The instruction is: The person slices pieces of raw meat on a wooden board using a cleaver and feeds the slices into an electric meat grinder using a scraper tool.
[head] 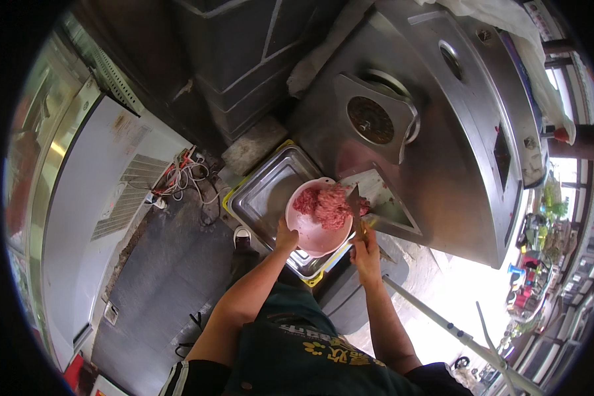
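Observation:
My left hand (286, 238) grips the near-left rim of a pink plastic bowl (319, 241). Ground meat (332, 205) is heaped in the bowl's far half. My right hand (366, 255) is closed around the handle of a knife-like flat blade (355, 205), which points away from me at the bowl's right edge and touches or overlaps the meat. Just beyond the blade is the triangular outlet (383, 195) of a stainless steel machine (440, 193), with bits of meat on its surface. The bowl is above a rectangular metal tray (265, 180).
A round, dark, meat-specked disc (370, 119) sits in the machine's metal plate. Tangled cables (183, 173) lie beside a white appliance (114, 198) at left. A grey bin (344, 302) stands below my right arm, near a pale pole (435, 317).

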A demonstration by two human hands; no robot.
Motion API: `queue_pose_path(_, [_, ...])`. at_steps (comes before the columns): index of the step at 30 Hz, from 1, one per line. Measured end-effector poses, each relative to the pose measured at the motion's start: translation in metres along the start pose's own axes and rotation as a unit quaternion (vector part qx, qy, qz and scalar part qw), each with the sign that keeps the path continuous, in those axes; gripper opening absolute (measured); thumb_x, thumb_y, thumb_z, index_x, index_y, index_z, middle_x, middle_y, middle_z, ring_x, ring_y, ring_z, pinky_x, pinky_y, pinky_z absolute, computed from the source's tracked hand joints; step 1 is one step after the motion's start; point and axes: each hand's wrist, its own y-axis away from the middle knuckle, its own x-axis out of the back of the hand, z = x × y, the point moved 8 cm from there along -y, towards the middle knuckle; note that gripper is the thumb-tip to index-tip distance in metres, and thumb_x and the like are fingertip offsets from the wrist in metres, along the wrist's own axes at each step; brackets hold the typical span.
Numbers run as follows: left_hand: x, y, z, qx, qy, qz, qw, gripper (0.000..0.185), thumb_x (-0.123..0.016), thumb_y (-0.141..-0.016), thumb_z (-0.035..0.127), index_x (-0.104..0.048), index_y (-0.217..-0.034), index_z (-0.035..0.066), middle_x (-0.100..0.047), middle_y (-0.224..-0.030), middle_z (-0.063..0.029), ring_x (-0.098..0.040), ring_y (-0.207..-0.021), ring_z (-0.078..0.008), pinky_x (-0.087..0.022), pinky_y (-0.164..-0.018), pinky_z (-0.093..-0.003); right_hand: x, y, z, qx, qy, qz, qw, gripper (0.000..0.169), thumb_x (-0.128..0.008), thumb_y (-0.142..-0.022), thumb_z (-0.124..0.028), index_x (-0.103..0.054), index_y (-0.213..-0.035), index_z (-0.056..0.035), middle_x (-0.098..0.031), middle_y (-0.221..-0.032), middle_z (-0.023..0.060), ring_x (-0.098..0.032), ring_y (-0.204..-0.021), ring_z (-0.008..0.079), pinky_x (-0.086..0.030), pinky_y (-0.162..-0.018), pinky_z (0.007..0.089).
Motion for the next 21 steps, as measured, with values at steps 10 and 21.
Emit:
queue_pose_path(10, [-0.001, -0.006, 0.002, -0.031, -0.070, -0.023, 0.997, 0.068, -0.054, -0.074, 0.002, -0.028, -0.137, 0.003, -0.044, -0.130, -0.0265, -0.046, -0.119, -0.0433, -0.039, -0.101, -0.0452, -0.024, -0.014, -0.104, 0.351, 0.359, 0.182, 0.845, 0.044, -0.061, -0.079, -0.001, -0.054, -0.122, -0.0055, -0.050, -0.126, 0.0232, -0.048, -0.118, 0.0388, -0.043, -0.095, 0.0408])
queue_pose_path(21, [-0.002, -0.019, 0.001, -0.125, -0.032, -0.037, 0.991, 0.066, -0.054, -0.073, -0.001, -0.031, -0.135, 0.002, -0.044, -0.126, -0.0276, -0.045, -0.117, -0.0450, -0.040, -0.100, -0.0465, -0.044, -0.007, -0.065, 0.416, 0.444, 0.067, 0.790, 0.033, -0.066, -0.078, -0.002, -0.062, -0.109, -0.0112, -0.059, -0.115, 0.0147, -0.062, -0.095, 0.0325, -0.052, -0.077, 0.0384])
